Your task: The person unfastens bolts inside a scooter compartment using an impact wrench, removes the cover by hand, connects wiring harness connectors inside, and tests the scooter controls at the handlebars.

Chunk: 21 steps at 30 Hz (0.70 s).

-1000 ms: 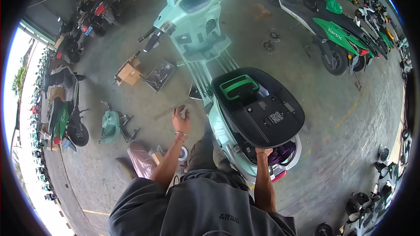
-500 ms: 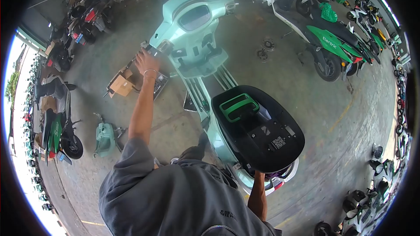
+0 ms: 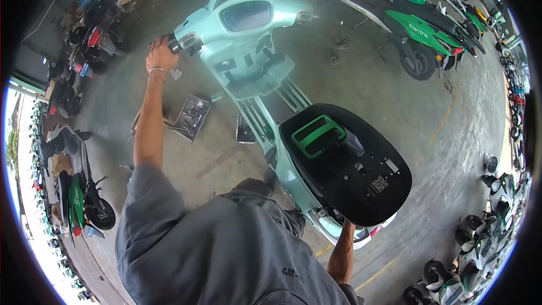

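Note:
A mint-green scooter (image 3: 243, 59) stands in front of me, its handlebar (image 3: 212, 28) and display at the top of the view. At the bar's left end, my left hand (image 3: 161, 55) is closed round the handlebar grip (image 3: 174, 45). The black underside of the raised seat (image 3: 361, 164), with a green handle (image 3: 316, 135) in front of it, faces up at the rear. My right hand (image 3: 348, 227) reaches beneath the rear edge of this black panel; its fingers are hidden.
A metal tray of tools (image 3: 192, 116) lies on the floor to the left, beside a smaller tray (image 3: 245, 130). A green electric motorcycle (image 3: 418, 31) stands at the upper right. Parked scooters (image 3: 84, 192) line the left side, and several more (image 3: 480, 243) stand at the lower right.
My left hand has gone from open beside the handlebar to gripping its left end. The handlebar looks turned and the view has shifted. My right hand stays at the rear.

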Available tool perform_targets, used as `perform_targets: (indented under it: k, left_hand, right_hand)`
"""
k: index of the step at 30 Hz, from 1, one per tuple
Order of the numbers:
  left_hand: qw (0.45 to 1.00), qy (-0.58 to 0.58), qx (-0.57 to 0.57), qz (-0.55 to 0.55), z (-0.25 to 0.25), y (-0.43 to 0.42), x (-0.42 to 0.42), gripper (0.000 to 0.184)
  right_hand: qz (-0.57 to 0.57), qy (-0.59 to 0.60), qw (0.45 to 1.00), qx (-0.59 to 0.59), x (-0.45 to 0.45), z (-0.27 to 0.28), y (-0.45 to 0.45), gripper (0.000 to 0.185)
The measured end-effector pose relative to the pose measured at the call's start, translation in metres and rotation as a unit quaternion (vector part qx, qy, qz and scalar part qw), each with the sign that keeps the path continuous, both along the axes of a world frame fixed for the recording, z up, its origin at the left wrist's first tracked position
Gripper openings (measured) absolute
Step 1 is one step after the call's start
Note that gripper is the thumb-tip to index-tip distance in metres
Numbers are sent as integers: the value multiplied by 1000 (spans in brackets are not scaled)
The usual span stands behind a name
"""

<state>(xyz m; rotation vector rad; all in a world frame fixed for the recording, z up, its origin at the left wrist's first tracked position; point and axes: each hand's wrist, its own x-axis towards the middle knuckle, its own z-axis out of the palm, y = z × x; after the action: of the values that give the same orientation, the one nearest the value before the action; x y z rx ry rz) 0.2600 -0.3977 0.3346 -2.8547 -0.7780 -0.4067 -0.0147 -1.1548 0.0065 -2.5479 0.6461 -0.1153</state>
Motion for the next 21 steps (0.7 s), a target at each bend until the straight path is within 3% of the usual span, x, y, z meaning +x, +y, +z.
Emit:
perform_targets:
  k: [7, 16, 21]
  left_hand:
    - [996, 67, -13, -59, 28, 34, 48, 87]
    - [984, 127, -5, -124, 29, 47, 58, 89]
    - [987, 101, -12, -128, 33, 40, 54, 85]
  right_hand:
    - [-49, 2, 999, 10, -8, 2, 9, 43]
    - [-124, -10, 990, 69, -26, 9, 6, 39]
    - [-233, -144, 923, 271, -33, 37, -24, 37]
